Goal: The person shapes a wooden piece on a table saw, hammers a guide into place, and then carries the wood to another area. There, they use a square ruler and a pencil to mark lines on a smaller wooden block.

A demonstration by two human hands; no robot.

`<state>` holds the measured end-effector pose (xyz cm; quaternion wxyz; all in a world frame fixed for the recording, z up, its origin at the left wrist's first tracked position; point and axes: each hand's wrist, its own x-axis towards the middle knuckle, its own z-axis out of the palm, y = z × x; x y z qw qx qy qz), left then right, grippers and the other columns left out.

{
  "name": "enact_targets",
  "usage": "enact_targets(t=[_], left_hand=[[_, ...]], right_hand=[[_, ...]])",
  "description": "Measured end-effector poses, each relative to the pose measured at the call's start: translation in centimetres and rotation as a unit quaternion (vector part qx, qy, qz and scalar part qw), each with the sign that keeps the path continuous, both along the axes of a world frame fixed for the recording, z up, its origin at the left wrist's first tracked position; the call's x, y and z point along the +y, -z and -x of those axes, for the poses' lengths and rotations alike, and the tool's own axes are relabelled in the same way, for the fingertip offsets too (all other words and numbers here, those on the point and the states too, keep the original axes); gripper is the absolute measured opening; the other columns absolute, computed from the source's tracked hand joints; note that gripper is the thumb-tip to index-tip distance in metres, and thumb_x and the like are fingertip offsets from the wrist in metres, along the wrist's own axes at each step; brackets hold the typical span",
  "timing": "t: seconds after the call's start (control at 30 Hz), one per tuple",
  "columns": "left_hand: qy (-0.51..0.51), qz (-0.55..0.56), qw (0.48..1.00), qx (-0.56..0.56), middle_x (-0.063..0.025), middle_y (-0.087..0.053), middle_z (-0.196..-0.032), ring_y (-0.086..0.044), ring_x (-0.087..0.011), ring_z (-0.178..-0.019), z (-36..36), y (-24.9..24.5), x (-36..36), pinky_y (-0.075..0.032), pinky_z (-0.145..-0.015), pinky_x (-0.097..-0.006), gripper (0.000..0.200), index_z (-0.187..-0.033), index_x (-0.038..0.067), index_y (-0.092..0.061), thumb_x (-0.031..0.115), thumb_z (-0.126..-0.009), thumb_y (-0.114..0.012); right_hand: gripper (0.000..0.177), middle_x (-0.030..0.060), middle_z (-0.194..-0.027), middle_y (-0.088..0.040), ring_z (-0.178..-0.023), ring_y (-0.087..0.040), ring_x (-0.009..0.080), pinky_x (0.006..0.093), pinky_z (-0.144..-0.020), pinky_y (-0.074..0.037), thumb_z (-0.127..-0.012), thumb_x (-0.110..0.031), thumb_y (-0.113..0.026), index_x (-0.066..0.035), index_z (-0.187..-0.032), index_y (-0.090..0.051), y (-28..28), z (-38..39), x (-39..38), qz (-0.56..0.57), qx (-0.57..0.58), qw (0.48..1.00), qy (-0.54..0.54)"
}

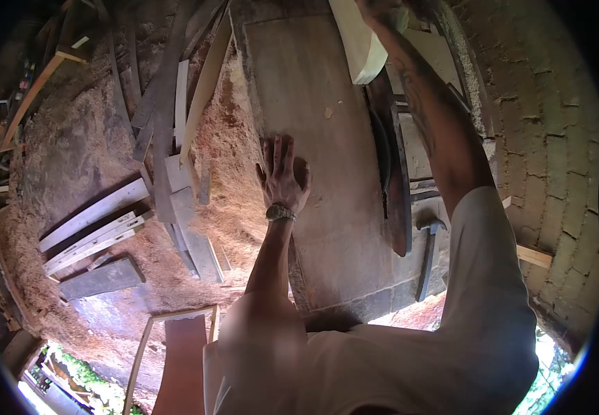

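Note:
My left hand (pixel 286 176) lies palm down on the worn wooden worktable (pixel 327 152), near its left edge, with the fingers stretched out and a watch on the wrist. At the top of the view, my right hand (pixel 384 12) grips a pale wooden beam (pixel 360 45); the frame edge and shadow partly hide its fingers. The beam lies along the table's right side, its near end just beyond a dark curved saw blade (pixel 382 149). Beside the blade runs a dark wooden strip (pixel 398 187).
A hammer (pixel 429 256) lies at the table's near right. Sawdust (pixel 223 145) covers the ground to the left, with planks (pixel 95 214) and long offcuts (pixel 168 104) strewn over it. A brick wall (pixel 548 159) stands on the right.

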<state>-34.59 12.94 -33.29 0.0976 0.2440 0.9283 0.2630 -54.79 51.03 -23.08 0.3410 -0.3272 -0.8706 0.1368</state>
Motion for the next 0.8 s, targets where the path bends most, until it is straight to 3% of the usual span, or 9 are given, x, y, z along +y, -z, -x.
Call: enact_targets(t=[0.23, 0.37, 0.47, 0.5, 0.57, 0.63, 0.67, 0.73, 0.8], left_hand=[[-0.017, -0.001, 1.000, 0.005, -0.0047, -0.023, -0.171, -0.019, -0.0316, -0.158, 0.0, 0.4, -0.3, -0.027, -0.119, -0.0706, 0.072, -0.160, 0.022, -0.036, 0.042, -0.095, -0.058], [-0.029, -0.051, 0.998, 0.022, -0.0104, -0.026, -0.170, -0.020, -0.0333, -0.158, -0.1, 1.0, -0.6, -0.027, -0.120, -0.0683, 0.072, -0.160, 0.013, -0.036, 0.038, -0.095, -0.057], [-0.052, -0.211, 0.976, 0.028, -0.0189, -0.031, -0.167, -0.029, -0.0342, -0.154, -0.1, 3.7, -1.1, -0.034, -0.120, -0.0545, 0.064, -0.156, 0.007, -0.038, 0.033, -0.099, -0.053], [-0.065, -0.290, 0.955, 0.024, -0.0206, -0.032, -0.166, -0.034, -0.0344, -0.152, -0.5, 5.1, -1.5, -0.037, -0.119, -0.0511, 0.062, -0.155, 0.005, -0.039, 0.032, -0.101, -0.053], [-0.054, -0.374, 0.904, -0.200, -0.0236, -0.035, -0.163, -0.046, -0.0391, -0.143, 0.0, 4.8, -3.6, -0.044, -0.115, -0.0461, 0.055, -0.153, 0.001, -0.041, 0.027, -0.104, -0.042], [-0.049, -0.430, 0.850, -0.301, -0.0254, -0.037, -0.160, -0.054, -0.0414, -0.134, -2.4, 4.3, -6.4, -0.051, -0.108, -0.0473, 0.058, -0.150, 0.004, -0.044, 0.043, -0.107, -0.044], [-0.043, -0.485, 0.809, -0.328, -0.0252, -0.037, -0.160, -0.053, -0.0417, -0.135, -4.0, 5.0, -8.2, -0.051, -0.107, -0.0499, 0.062, -0.152, 0.006, -0.042, 0.049, -0.107, -0.045], [-0.056, -0.512, 0.768, -0.380, -0.0240, -0.036, -0.160, -0.051, -0.0420, -0.137, -6.3, 1.4, -12.1, -0.050, -0.106, -0.0559, 0.071, -0.156, 0.010, -0.035, 0.058, -0.105, -0.046], [-0.101, -0.454, 0.770, -0.438, -0.0219, -0.036, -0.161, -0.048, -0.0420, -0.140, -11.2, -8.0, -16.5, -0.049, -0.105, -0.0627, 0.080, -0.161, 0.016, -0.026, 0.066, -0.102, -0.046]], right_hand=[[0.118, 0.0353, -0.154, -0.011, -0.142, -0.020, 0.0472, 0.0510, -0.116, -0.026, -0.081, -0.052, -0.074, 0.001, -0.158, -0.001, 4.8, 5.1, 1.7, 0.141, -0.061, 0.988, 0.013], [0.134, 0.0371, -0.166, 0.006, -0.157, 0.001, 0.0478, 0.0509, -0.127, -0.013, -0.082, -0.066, -0.073, 0.005, -0.160, 0.009, 6.1, 2.4, -3.3, 0.268, -0.064, 0.961, -0.033], [0.129, 0.0385, -0.165, -0.002, -0.155, -0.007, 0.0504, 0.0514, -0.126, -0.017, -0.082, -0.058, -0.078, 0.006, -0.160, 0.003, 5.4, -5.0, -11.4, 0.251, -0.048, 0.964, -0.079], [0.112, 0.0338, -0.164, -0.020, -0.153, -0.019, 0.0484, 0.0529, -0.124, -0.023, -0.084, -0.052, -0.078, 0.004, -0.160, -0.018, 4.6, -8.5, -14.7, 0.200, -0.082, 0.976, -0.018], [0.085, 0.0166, -0.098, -0.072, -0.090, -0.073, 0.0306, 0.0451, -0.078, -0.061, -0.070, -0.051, -0.088, 0.005, -0.124, -0.054, 0.7, -16.4, -21.7, 0.060, -0.078, 0.995, -0.021], [0.091, 0.0245, -0.124, -0.066, -0.113, -0.067, 0.0360, 0.0477, -0.096, -0.056, -0.070, -0.046, -0.092, 0.004, -0.131, -0.049, -2.4, -24.2, -27.6, 0.198, -0.072, 0.974, -0.081], [0.095, 0.0264, -0.134, -0.060, -0.124, -0.061, 0.0354, 0.0480, -0.103, -0.050, -0.073, -0.049, -0.089, 0.003, -0.138, -0.044, -1.5, -27.3, -29.2, 0.169, -0.114, 0.975, -0.091], [0.098, 0.0305, -0.134, -0.059, -0.122, -0.062, 0.0391, 0.0499, -0.099, -0.052, -0.079, -0.053, -0.080, 0.001, -0.147, -0.035, -9.4, -34.4, -35.7, 0.238, -0.277, 0.930, -0.041], [0.093, 0.0302, -0.140, -0.055, -0.106, -0.069, 0.0426, 0.0480, -0.087, -0.058, -0.082, -0.051, -0.076, 0.003, -0.148, -0.038, -9.6, -40.1, -38.0, 0.239, -0.279, 0.922, -0.120]])
